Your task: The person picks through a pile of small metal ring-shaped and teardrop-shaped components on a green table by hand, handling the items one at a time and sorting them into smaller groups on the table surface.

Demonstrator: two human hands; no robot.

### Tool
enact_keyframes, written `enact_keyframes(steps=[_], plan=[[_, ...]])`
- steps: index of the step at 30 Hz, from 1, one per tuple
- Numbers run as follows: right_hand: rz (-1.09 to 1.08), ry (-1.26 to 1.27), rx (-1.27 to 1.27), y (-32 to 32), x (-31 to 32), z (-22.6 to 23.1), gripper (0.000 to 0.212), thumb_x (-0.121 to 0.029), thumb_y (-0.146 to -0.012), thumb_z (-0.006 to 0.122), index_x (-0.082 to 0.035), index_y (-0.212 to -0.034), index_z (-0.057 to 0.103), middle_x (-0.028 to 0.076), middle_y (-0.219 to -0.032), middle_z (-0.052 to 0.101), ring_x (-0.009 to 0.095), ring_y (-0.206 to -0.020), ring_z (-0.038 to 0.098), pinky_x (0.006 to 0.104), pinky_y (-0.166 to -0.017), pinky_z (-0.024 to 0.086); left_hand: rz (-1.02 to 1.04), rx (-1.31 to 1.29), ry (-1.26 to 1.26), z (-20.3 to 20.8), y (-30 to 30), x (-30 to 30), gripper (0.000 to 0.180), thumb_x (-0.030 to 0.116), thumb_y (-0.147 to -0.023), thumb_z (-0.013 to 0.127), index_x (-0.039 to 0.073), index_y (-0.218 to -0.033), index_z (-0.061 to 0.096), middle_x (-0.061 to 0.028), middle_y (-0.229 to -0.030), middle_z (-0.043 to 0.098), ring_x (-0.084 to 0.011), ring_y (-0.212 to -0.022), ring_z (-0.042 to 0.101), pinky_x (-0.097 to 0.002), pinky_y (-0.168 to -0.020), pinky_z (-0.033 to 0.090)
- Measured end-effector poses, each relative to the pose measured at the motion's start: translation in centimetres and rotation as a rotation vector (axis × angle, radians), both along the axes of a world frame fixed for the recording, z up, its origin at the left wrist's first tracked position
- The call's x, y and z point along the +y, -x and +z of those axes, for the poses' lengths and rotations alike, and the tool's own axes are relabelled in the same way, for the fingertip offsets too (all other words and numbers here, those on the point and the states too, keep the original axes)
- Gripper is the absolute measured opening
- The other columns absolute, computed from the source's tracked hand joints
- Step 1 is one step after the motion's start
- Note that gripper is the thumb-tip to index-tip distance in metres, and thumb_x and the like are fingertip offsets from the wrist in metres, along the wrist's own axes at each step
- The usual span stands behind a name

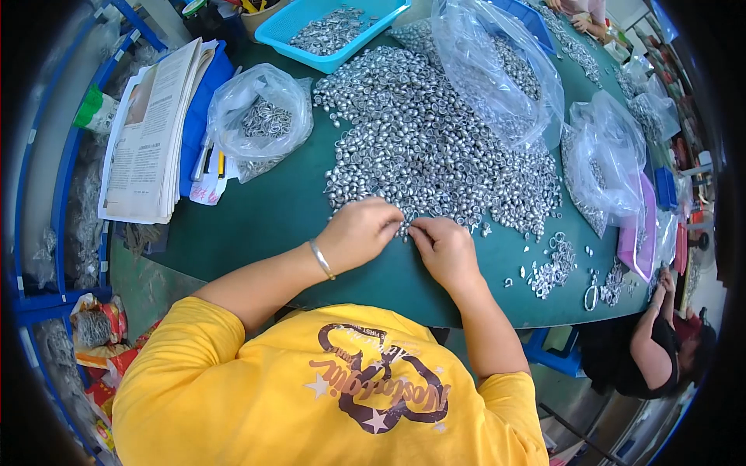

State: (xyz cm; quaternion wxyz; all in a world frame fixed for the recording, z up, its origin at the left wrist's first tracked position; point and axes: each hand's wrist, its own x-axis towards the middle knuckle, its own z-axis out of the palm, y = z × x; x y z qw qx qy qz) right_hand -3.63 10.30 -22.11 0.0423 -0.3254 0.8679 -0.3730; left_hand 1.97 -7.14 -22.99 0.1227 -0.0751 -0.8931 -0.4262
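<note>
A wide heap of small silver metal pieces, many shaped like rings with a rounded top, covers the middle of the green table. At its near edge my left hand is closed in a pinch, a metal bangle on the wrist. My right hand pinches just beside it, with the fingertips of both hands almost meeting. A few loose silver pieces lie between and under the fingertips. What either pinch holds is too small and too hidden to make out.
Clear bags of metal pieces flank the heap; another bag lies over its back. Behind is a turquoise basket. Newspapers stand at left. Smaller pieces lie near right. A person sits at right.
</note>
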Motion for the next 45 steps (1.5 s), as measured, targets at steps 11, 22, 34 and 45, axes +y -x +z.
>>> enact_keyframes(steps=[11, 22, 34, 45], plan=[[-0.087, 0.881, -1.189, 0.5, 4.0, 0.7, 0.005, -0.004, -0.081, 0.059, 0.000, -0.079, 0.059, 0.002, -0.063, 0.054, 0.004, -0.046, 0.035, 0.0191, -0.040, 0.026, -0.042, -0.119, 0.037, 0.9, -1.9, -0.5, 0.011, 0.006, -0.073, 0.066, 0.005, -0.084, 0.063, -0.0094, -0.075, 0.060, -0.0258, -0.068, 0.060, -0.0341, -0.061, 0.049], [0.061, -0.156, 0.003, -0.1, 0.0, 0.8, 0.010, -0.012, -0.076, 0.065, -0.006, -0.083, 0.066, 0.012, -0.079, 0.063, 0.029, -0.068, 0.061, 0.0358, -0.063, 0.050, -0.035, 0.041, 0.295, -0.1, -0.2, 1.0, 0.003, 0.006, -0.075, 0.059, 0.008, -0.074, 0.061, -0.0068, -0.070, 0.054, -0.0253, -0.064, 0.058, -0.0349, -0.055, 0.049], [-0.077, 0.842, -1.172, 1.5, 3.9, 1.6, 0.006, -0.005, -0.080, 0.062, 0.000, -0.083, 0.065, 0.002, -0.066, 0.057, 0.007, -0.053, 0.049, 0.0185, -0.046, 0.036, -0.056, 0.009, 0.121, 0.8, -0.1, 0.0, 0.008, 0.007, -0.073, 0.066, 0.008, -0.080, 0.065, -0.0072, -0.072, 0.057, -0.0267, -0.065, 0.059, -0.0350, -0.058, 0.048], [-0.045, 0.182, -0.466, 0.0, 2.3, -0.1, 0.008, -0.005, -0.078, 0.065, -0.001, -0.085, 0.066, 0.009, -0.070, 0.063, 0.014, -0.060, 0.059, 0.0260, -0.057, 0.047, -0.025, -0.145, -0.246, 0.5, 0.4, 1.2, 0.007, 0.012, -0.078, 0.066, 0.005, -0.077, 0.063, -0.0009, -0.066, 0.052, -0.0159, -0.060, 0.055, -0.0290, -0.054, 0.046]])
